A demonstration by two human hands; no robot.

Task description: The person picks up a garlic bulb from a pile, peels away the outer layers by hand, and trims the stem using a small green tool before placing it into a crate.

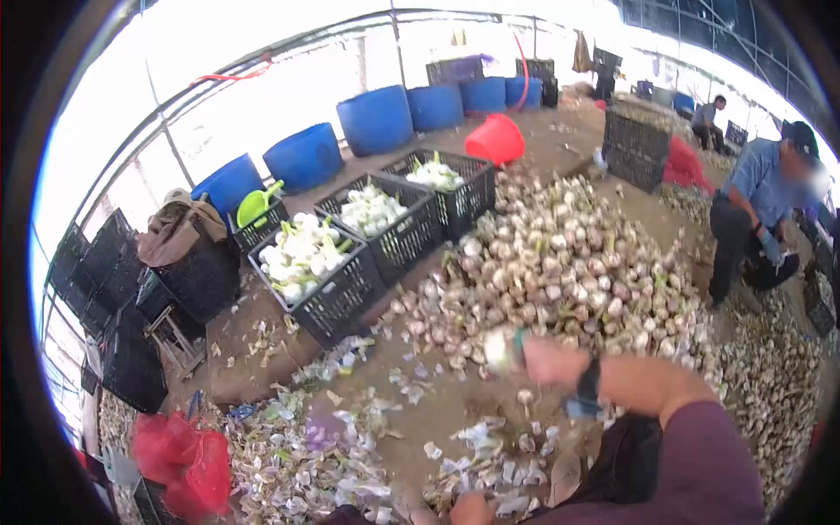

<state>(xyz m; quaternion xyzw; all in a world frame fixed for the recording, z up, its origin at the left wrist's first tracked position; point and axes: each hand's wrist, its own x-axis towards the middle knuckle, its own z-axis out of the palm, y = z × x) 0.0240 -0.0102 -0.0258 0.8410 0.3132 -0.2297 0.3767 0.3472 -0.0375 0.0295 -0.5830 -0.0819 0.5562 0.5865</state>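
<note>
My right hand [506, 351] reaches over the near edge of a heap of garlic bulbs [569, 271]. It looks covered by a whitish glove with a green band, and a dark strap circles the wrist. Motion smears its fingers, so a grip on any bulb cannot be made out. At the bottom edge, a patch of skin [472, 508] seems to be part of my left hand; its fingers are hidden. Around it lie peeled garlic skins [490, 464]. A single garlic bulb [525, 397] with a stem sits on the ground below my right hand.
Black crates of white, trimmed garlic [302, 254] stand to the left of the heap. Behind are blue tubs [376, 121] and a red bucket [495, 140]. Red netting [184, 464] lies lower left. A co-worker [757, 210] crouches at right; another sits farther back.
</note>
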